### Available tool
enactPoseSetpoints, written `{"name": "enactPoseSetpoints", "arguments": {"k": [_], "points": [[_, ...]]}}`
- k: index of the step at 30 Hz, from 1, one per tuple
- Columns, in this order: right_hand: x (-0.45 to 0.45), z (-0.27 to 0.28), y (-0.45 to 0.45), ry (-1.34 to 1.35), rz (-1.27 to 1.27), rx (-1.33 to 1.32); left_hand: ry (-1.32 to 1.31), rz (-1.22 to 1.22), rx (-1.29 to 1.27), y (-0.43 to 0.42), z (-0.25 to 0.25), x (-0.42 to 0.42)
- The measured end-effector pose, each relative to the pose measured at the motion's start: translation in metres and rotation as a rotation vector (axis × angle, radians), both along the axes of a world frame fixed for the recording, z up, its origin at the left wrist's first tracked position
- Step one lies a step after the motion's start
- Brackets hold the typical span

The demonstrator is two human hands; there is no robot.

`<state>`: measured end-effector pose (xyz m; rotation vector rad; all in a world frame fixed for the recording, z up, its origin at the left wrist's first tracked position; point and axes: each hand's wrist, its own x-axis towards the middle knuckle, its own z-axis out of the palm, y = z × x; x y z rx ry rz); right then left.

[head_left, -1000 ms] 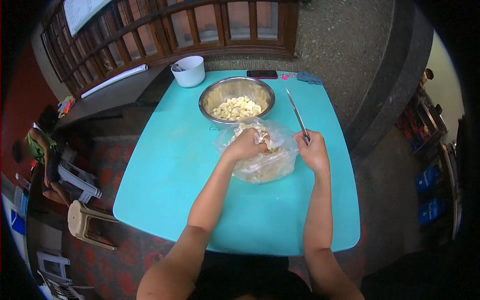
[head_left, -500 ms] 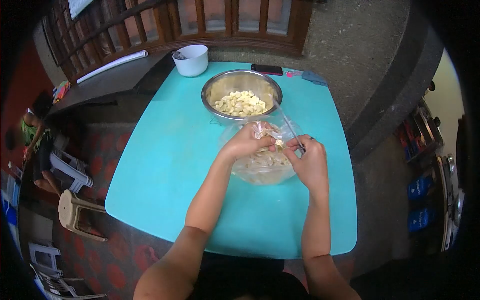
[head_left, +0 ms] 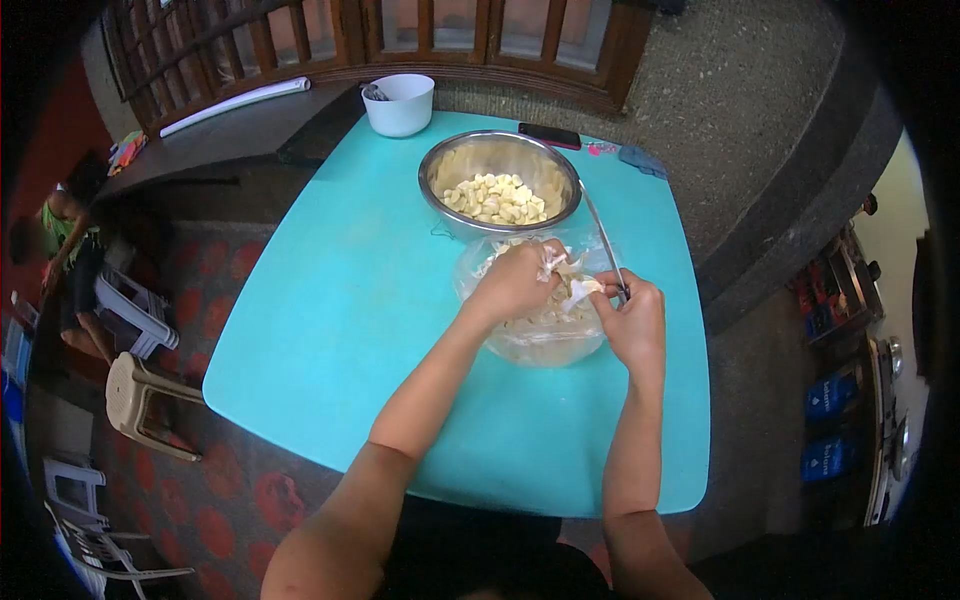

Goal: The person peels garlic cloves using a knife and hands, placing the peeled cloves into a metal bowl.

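Observation:
A clear plastic bag (head_left: 545, 340) of pale, papery pieces, which look like garlic skins or cloves, lies on the turquoise table (head_left: 330, 310). My left hand (head_left: 517, 285) is over the bag's opening, its fingers closed on whitish papery material. Beside it, my right hand (head_left: 635, 318) grips a knife (head_left: 602, 232) whose blade points up and away; its fingertips touch a white papery flap (head_left: 582, 292). Just beyond the bag stands a steel bowl (head_left: 440, 190) holding many pale peeled cloves (head_left: 497, 199).
At the table's far edge are a white bowl (head_left: 402, 108) with something dark in it, a phone (head_left: 549, 135) and a grey-blue cloth (head_left: 642, 161). A beige stool (head_left: 127, 393) stands left of the table, and a person (head_left: 62, 240) is farther left.
My right hand has come in from the bag's right edge to beside my left hand, bringing the knife along. A white flap now shows between the hands. The view has shifted slightly.

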<state>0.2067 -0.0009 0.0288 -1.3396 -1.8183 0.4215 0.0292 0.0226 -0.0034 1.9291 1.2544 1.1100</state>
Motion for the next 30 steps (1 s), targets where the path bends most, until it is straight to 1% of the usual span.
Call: {"name": "enactPoseSetpoints", "arguments": {"k": [2, 5, 11, 14, 17, 20, 23, 26, 29, 30], "points": [[0.006, -0.001, 0.002, -0.029, -0.007, 0.032, 0.314, 0.182, 0.064, -0.013, 0.007, 0.005], [0.007, 0.002, 0.002, -0.056, -0.022, 0.022, 0.328, 0.153, 0.108, -0.018, 0.008, 0.009], [0.003, 0.006, -0.003, -0.057, -0.019, 0.040, 0.339, 0.118, 0.023, -0.031, 0.028, 0.007], [0.002, 0.007, -0.004, -0.051, -0.002, 0.066, 0.344, 0.139, 0.113, -0.028, 0.022, 0.002], [0.001, 0.005, -0.004, 0.033, 0.042, 0.066, 0.225, 0.190, 0.263, -0.020, 0.017, -0.001], [-0.002, 0.003, -0.004, 0.125, 0.066, -0.009, 0.131, 0.196, 0.268, -0.017, 0.018, 0.000], [-0.009, 0.000, -0.005, 0.207, 0.140, 0.007, -0.206, -0.056, -0.013, -0.022, 0.029, -0.006], [-0.017, 0.001, -0.008, 0.239, 0.140, -0.046, -0.420, -0.238, -0.148, -0.024, 0.030, -0.010], [-0.019, -0.004, -0.007, 0.297, 0.259, -0.048, -0.426, -0.233, -0.152, -0.014, 0.020, -0.020], [-0.019, -0.006, -0.008, 0.291, 0.301, -0.090, -0.425, -0.202, -0.173, -0.013, 0.020, -0.025]]}}
